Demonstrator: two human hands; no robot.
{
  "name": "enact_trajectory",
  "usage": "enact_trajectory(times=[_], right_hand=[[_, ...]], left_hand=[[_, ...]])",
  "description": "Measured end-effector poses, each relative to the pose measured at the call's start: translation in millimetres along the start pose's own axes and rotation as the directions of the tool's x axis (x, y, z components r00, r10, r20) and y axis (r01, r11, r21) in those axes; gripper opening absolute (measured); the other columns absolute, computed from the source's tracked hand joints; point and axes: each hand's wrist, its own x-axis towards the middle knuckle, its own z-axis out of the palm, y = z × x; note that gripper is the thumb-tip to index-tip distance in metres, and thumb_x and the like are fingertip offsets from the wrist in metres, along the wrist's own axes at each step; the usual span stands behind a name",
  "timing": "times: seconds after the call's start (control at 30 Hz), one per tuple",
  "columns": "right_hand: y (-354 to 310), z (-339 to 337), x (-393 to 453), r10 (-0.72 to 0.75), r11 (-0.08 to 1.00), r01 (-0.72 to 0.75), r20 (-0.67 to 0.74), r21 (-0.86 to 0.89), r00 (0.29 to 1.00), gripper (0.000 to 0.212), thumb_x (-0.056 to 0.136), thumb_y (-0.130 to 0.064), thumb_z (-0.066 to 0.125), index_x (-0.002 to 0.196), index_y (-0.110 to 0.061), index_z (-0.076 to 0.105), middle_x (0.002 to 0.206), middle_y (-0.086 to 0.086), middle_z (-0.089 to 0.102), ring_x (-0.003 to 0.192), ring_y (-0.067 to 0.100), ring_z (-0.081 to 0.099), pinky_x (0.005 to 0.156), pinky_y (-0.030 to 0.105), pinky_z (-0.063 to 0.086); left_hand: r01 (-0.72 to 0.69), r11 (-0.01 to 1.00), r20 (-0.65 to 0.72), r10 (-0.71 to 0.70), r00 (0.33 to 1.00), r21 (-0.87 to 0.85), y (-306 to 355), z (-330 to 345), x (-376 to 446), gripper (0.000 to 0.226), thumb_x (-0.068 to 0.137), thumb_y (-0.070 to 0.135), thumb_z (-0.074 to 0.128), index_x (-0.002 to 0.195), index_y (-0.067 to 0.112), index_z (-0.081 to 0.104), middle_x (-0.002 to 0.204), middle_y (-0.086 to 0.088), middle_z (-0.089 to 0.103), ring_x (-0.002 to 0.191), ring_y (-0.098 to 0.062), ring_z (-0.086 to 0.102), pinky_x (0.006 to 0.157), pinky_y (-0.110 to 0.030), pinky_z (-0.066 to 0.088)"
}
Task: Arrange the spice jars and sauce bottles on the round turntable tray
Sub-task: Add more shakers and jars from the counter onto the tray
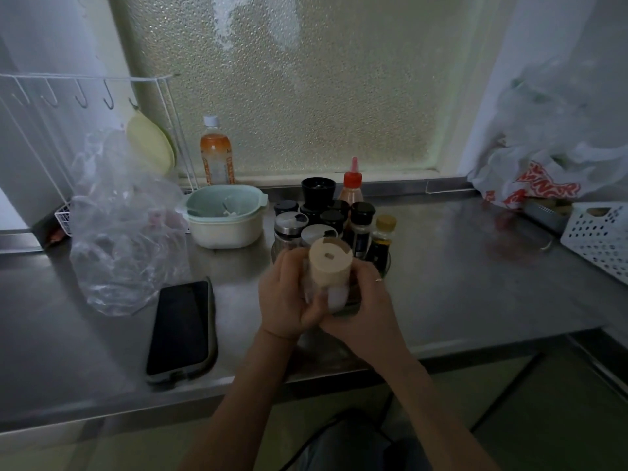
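Observation:
A clear jar with a beige lid (pixel 329 263) is held upright between both hands just above the front of the round turntable tray (pixel 386 266). My left hand (pixel 289 297) wraps its left side and my right hand (pixel 365 307) its right side and base. Behind it on the tray crowd several black-lidded spice jars (pixel 362 220), two glass shakers with metal tops (pixel 290 226), a dark sauce bottle with a gold cap (pixel 382 241), a black grinder (pixel 318 192) and a red-capped sauce bottle (pixel 352 185). The tray is mostly hidden by them.
A phone (pixel 180 329) lies on the steel counter at front left. A crumpled clear plastic bag (pixel 119 229) and a stacked green and cream bowl (pixel 226 215) stand to the left; an orange drink bottle (pixel 215 154) behind. A white basket (pixel 601 236) and plastic bags sit right.

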Motion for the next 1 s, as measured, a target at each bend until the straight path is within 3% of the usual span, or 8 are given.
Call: enact_trajectory(times=[0.07,0.13,0.2,0.3,0.47,0.7,0.9,1.0], right_hand=[[4,-6,-1,0.051,0.999,-0.052,-0.111,-0.01,0.993,0.062,0.063,-0.045,0.073,0.115,-0.027,0.045,0.11,-0.004,0.053,0.1,-0.004,0.052,0.082,0.014,0.046],[9,-13,3,0.103,0.992,-0.116,-0.195,-0.054,0.975,0.065,0.064,-0.039,0.076,0.118,-0.018,0.048,0.112,-0.001,0.053,0.101,0.009,0.054,0.083,0.028,0.05],[17,-19,11,0.144,0.98,-0.17,-0.216,-0.106,0.966,0.064,0.067,-0.03,0.079,0.121,-0.014,0.049,0.113,-0.002,0.051,0.103,0.016,0.053,0.085,0.036,0.051],[26,-18,19,0.166,0.97,-0.198,-0.207,-0.141,0.964,0.064,0.069,-0.036,0.078,0.121,-0.011,0.05,0.116,0.004,0.056,0.105,0.021,0.056,0.087,0.041,0.051],[32,-8,23,0.169,0.963,-0.201,-0.178,-0.182,0.97,0.061,0.072,-0.037,0.076,0.122,-0.014,0.051,0.116,0.002,0.057,0.103,0.012,0.051,0.081,0.026,0.041],[39,-12,24,0.141,0.941,-0.167,-0.106,-0.295,0.984,0.049,0.076,-0.038,0.072,0.112,-0.009,0.057,0.109,0.011,0.059,0.101,0.024,0.055,0.076,0.027,0.041],[42,-23,31,0.157,0.956,-0.162,-0.039,-0.244,0.987,0.058,0.074,-0.031,0.074,0.123,-0.013,0.05,0.117,0.008,0.058,0.105,0.021,0.055,0.083,0.033,0.048],[48,-38,34,0.175,0.965,-0.176,-0.019,-0.193,0.984,0.054,0.076,-0.023,0.073,0.123,-0.013,0.049,0.113,0.0,0.057,0.102,0.014,0.053,0.08,0.021,0.042]], left_hand=[[0.059,0.997,-0.023,-0.058,0.998,0.042,-4,0,-2,0.042,0.09,0.055,0.034,0.097,0.015,0.046,0.066,-0.001,0.048,0.055,-0.006,0.039,0.049,-0.018,0.031],[0.161,0.985,-0.074,-0.156,0.985,0.065,-7,-2,-2,0.026,0.088,0.042,0.039,0.096,0.018,0.045,0.063,0.007,0.044,0.053,-0.004,0.039,0.047,-0.017,0.03],[0.294,0.954,-0.134,-0.284,0.949,0.063,-7,-3,-1,0.018,0.086,0.034,0.038,0.094,0.019,0.046,0.061,0.013,0.042,0.054,-0.002,0.044,0.048,-0.013,0.031],[0.421,0.903,-0.173,-0.403,0.899,0.086,-9,-2,0,0.019,0.087,0.033,0.037,0.091,0.018,0.047,0.061,0.014,0.047,0.058,-0.002,0.051,0.05,-0.011,0.032],[0.501,0.844,-0.154,-0.478,0.865,0.193,-11,1,1,0.015,0.091,0.031,0.039,0.086,0.019,0.046,0.06,0.014,0.047,0.056,0.003,0.048,0.049,-0.013,0.028],[0.524,0.819,-0.141,-0.504,0.852,0.234,-11,2,2,0.015,0.092,0.031,0.039,0.085,0.019,0.044,0.059,0.016,0.047,0.055,0.004,0.045,0.049,-0.015,0.027],[0.566,0.805,-0.222,-0.527,0.82,0.177,-17,0,2,0.022,0.092,0.031,0.036,0.089,0.013,0.048,0.065,0.011,0.049,0.059,-0.011,0.048,0.049,-0.024,0.031],[0.618,0.78,-0.294,-0.571,0.767,0.096,-19,-1,4,0.023,0.094,0.03,0.036,0.091,0.013,0.051,0.074,0.007,0.054,0.064,-0.008,0.049,0.052,-0.02,0.032]])
